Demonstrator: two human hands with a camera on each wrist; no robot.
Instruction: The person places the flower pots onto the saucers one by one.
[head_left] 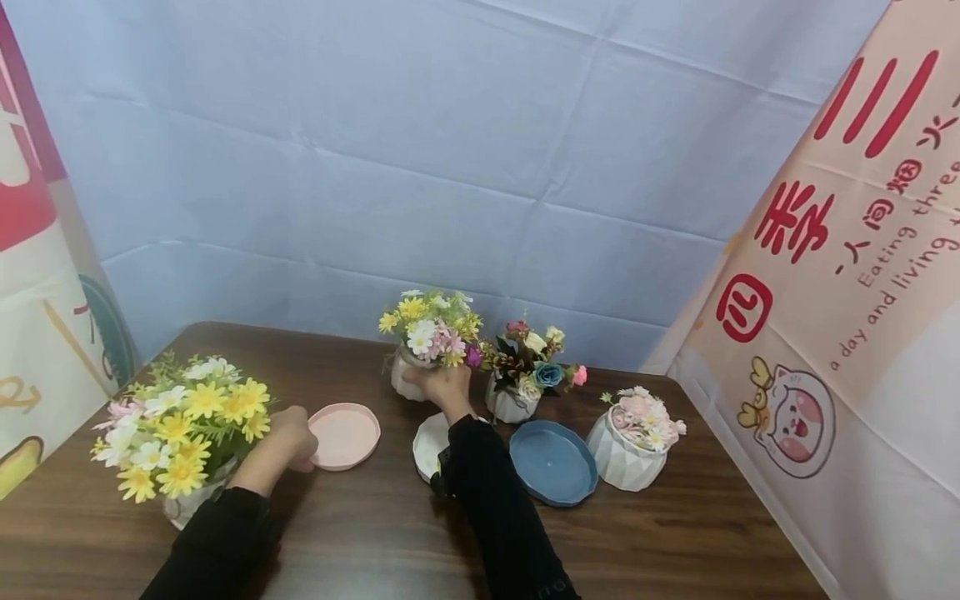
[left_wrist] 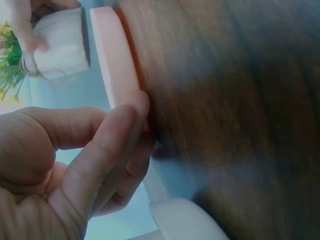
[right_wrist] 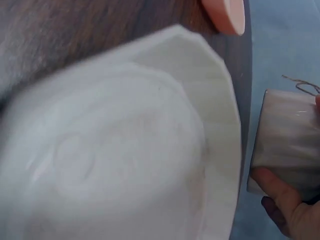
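My left hand (head_left: 288,442) pinches the left rim of a shallow pink saucer (head_left: 345,435); the left wrist view shows the fingertips (left_wrist: 132,107) at its edge. My right hand (head_left: 447,390) grips a whitish pot (right_wrist: 285,140) with twine around it, holding yellow, white and pink flowers (head_left: 431,327). In both wrist views a gap shows under this pot, so it is off the table. Beneath the right forearm lies a white faceted saucer (head_left: 429,446), partly hidden. Left of my left wrist stands a pot of yellow and white daisies (head_left: 187,417).
A blue saucer (head_left: 553,462) lies right of the right forearm. Behind it stands a ribbed white pot (head_left: 512,406) with mixed flowers; farther right is a white faceted pot (head_left: 628,454) with pale pink flowers. A light blue cloth (head_left: 337,167) hangs behind the brown table (head_left: 360,542).
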